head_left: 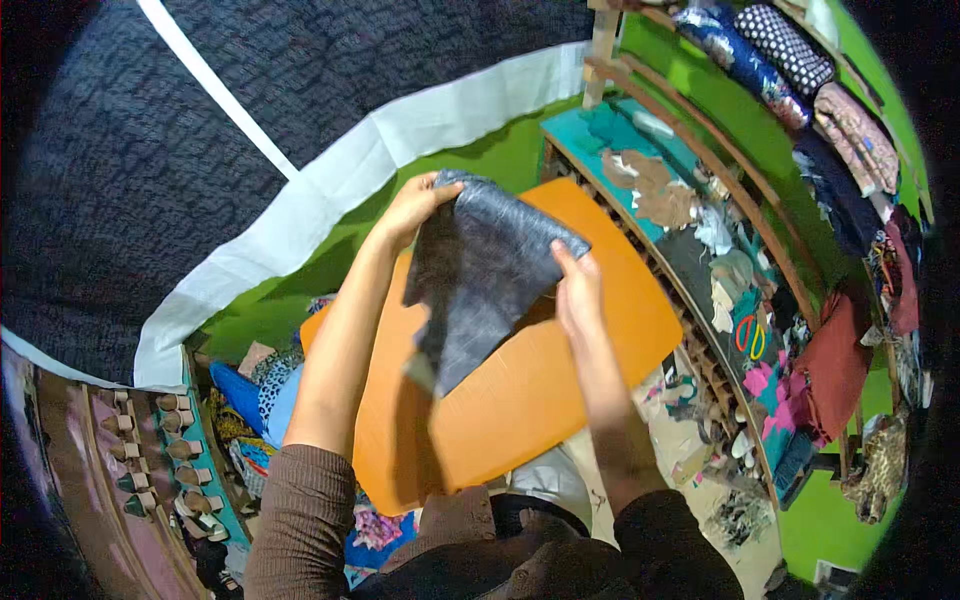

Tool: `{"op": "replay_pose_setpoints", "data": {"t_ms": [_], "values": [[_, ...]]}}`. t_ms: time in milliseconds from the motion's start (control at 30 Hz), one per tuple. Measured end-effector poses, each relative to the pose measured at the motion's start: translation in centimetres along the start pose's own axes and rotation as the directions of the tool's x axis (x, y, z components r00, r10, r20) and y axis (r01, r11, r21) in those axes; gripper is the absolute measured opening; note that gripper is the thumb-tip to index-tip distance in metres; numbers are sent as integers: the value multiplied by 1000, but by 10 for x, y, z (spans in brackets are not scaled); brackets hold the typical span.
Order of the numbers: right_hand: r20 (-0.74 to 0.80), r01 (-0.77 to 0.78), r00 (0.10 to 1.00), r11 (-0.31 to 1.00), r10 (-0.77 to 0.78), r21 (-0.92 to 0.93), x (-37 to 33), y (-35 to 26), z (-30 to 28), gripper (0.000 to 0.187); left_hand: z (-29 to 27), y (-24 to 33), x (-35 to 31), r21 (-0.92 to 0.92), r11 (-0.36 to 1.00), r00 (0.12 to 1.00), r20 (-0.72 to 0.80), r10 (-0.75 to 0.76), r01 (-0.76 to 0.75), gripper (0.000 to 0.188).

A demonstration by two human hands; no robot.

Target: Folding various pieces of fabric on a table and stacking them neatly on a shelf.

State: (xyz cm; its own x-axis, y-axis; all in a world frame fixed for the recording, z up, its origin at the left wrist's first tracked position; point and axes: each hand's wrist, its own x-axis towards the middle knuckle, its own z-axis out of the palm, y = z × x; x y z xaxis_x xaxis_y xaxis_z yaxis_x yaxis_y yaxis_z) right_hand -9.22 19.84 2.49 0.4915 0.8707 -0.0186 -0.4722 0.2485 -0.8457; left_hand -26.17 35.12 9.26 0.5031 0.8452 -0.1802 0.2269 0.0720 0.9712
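A dark grey piece of shiny, leather-like sheet hangs above the orange table, pinched at its upper edge by both hands. My left hand grips its upper left corner, thumb over the front. At the upper right corner, my right hand holds it with the thumb on the near face. The sheet narrows to a point toward me, and its left edge is ragged. A small pale grey patch shows beside its lower tip. Fingers behind the sheet are hidden.
Beneath my hands is an orange table. To the right, a teal-topped bench carries fabric scraps and red-and-yellow-handled scissors. Folded cloths sit on a wooden rack at far right. Shoes line a shelf at left; scraps litter the floor.
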Motion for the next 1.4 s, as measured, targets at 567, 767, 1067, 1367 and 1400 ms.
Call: {"op": "replay_pose_setpoints", "data": {"t_ms": [567,767,1067,1367,1400], "values": [[130,-847,369,390,920,-360,-215,147,-61,38,-69,-261,-232,100,919,883,-335,-329,381,29],[230,-666,379,437,896,-604,-223,176,-89,40,-49,-268,-246,345,831,850,-461,-255,437,28],[241,263,891,-4,385,-965,-104,95,-45,31,77,-224,-263,839,543,988,-55,143,-32,66],[738,951,260,-34,622,-307,-68,91,-62,39,106,-248,-276,891,448,988,6,154,-75,51],[778,954,214,44,590,-296,-69,82,-57,38,103,-241,-281,888,454,988,10,155,-80,50]]}}
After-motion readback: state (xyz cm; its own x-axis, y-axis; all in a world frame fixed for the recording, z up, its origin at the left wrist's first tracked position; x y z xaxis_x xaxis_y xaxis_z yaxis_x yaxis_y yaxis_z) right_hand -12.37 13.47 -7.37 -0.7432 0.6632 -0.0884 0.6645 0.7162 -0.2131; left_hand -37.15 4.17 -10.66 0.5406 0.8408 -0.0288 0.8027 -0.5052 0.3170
